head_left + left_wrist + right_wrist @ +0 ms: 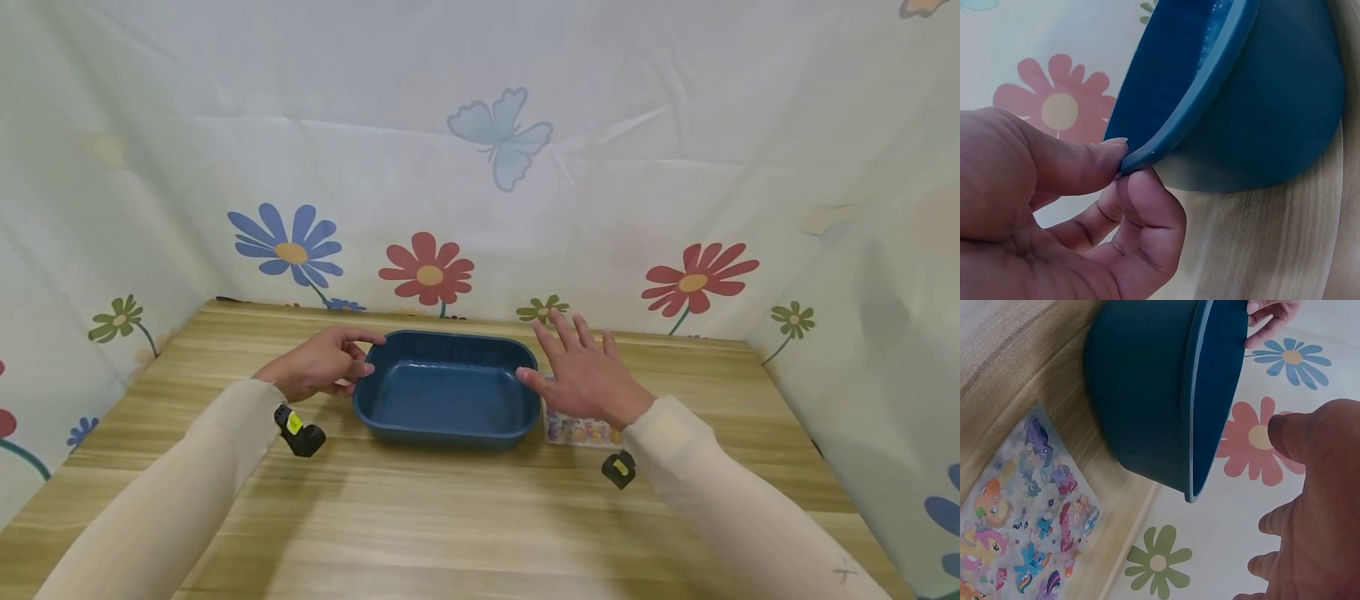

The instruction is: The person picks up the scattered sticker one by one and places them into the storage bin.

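A deep blue rectangular basin (pixel 442 429) with rounded corners stands on the wooden table, nothing inside it. My left hand (pixel 318 362) pinches its left rim between thumb and finger; the left wrist view shows the thumb (pixel 1085 165) over the lip and a finger beneath. Beside the right end hovers my right hand (pixel 588 375), fingers spread and straight, apart from the basin's rim in the right wrist view. Below that hand lies a flat sticker sheet (pixel 1029 531) with colourful cartoon ponies, partly covered by the hand in the head view.
The wood-grain table (pixel 450 517) ends at a white cloth backdrop (pixel 360 167) printed with flowers and a butterfly, which also rises on both sides. A small black device (pixel 300 432) is strapped at the left wrist, another (pixel 619 469) at the right.
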Demonstrator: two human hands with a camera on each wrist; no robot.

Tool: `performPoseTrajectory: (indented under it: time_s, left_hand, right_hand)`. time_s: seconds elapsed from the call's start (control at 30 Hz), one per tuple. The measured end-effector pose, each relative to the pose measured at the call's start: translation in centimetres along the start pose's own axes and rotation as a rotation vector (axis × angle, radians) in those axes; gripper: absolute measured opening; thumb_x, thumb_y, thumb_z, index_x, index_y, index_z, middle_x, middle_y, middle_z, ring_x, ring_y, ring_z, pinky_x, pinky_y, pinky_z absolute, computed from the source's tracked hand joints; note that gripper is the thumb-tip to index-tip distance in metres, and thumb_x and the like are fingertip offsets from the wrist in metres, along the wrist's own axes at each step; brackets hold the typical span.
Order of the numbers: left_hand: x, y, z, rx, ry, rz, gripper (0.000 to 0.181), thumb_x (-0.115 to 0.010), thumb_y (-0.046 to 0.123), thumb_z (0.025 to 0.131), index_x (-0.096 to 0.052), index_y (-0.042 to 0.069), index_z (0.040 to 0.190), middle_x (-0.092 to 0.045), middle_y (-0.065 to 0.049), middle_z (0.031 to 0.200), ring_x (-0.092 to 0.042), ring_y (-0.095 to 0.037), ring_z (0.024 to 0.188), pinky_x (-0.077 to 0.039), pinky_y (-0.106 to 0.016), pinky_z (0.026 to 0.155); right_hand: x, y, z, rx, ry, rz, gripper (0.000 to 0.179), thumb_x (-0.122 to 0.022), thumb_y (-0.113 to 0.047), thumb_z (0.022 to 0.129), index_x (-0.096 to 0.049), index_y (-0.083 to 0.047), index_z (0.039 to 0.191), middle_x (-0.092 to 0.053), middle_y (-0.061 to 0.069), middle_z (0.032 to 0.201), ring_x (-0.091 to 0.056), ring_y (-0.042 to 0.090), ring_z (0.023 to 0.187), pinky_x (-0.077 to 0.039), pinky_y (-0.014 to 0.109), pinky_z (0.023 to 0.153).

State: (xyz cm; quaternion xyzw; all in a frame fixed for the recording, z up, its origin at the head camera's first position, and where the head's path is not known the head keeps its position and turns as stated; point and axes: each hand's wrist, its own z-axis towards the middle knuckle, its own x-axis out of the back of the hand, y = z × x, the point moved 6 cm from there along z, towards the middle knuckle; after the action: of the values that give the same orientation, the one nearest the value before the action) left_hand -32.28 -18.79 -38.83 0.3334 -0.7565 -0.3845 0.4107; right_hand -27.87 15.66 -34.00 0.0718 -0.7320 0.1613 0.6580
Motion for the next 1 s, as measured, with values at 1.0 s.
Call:
performPoseTrajectory:
  time_s: [1.0]
  left_hand:
    - [0.4, -0.8, 0.2, 0.075, 0.008, -0.114, 0.06, -0.063, 0.005, 0.099, -0.044, 0.013, 0.156, -0.058, -0.007, 0.102, -0.06, -0.02, 0.079, -0.058, -0.032, 0.073]
  right_hand:
    - [0.2, 2.4, -0.5, -0.021, -0.012, -0.015, 0.083, -0.043, -0.064, 0.104, -0.017, -0.019, 0.168, -0.009, 0.017, 0.176, -0.005, 0.05, 0.161, -0.005, 0.077, 0.122]
